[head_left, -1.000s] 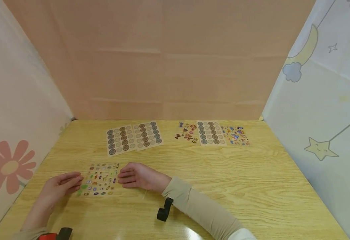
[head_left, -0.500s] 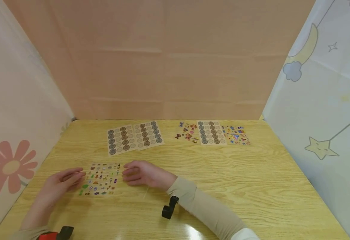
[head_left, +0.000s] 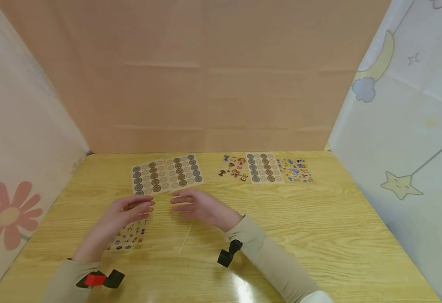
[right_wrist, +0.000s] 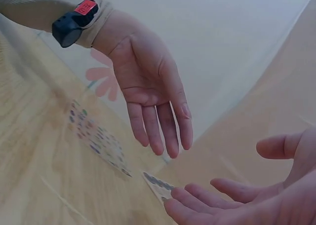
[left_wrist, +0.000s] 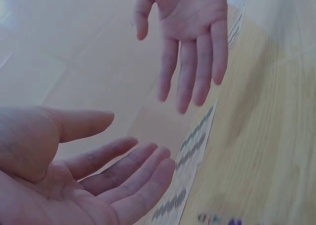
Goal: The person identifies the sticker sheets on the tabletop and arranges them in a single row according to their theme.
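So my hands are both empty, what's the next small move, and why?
I'd probably reach your left hand slightly forward to the left-hand circle-printed sheet. Both hands look open, and in the head view your left fingertips show close to that sheet's near edge, while your right hand shows nearer the other circle-printed sheet.

- Place: screened-off tabletop booth; whether inside a home, office or lab, cannot tell.
- Base: light wood-grain table (head_left: pixel 300 227), screened at far, left and right sides.
- Far: plain peach backdrop (head_left: pixel 205 97), fold creases visible.
- Left: pale screen (head_left: pixel 20 118), large pink flower (head_left: pixel 9 215) printed.
- Right: pale screen with nursery-style moon (head_left: pixel 384 57), cloud (head_left: pixel 363 89), smiling star (head_left: pixel 400 185).
- Recording kit: small black camera (head_left: pixel 226 257) on right wrist.
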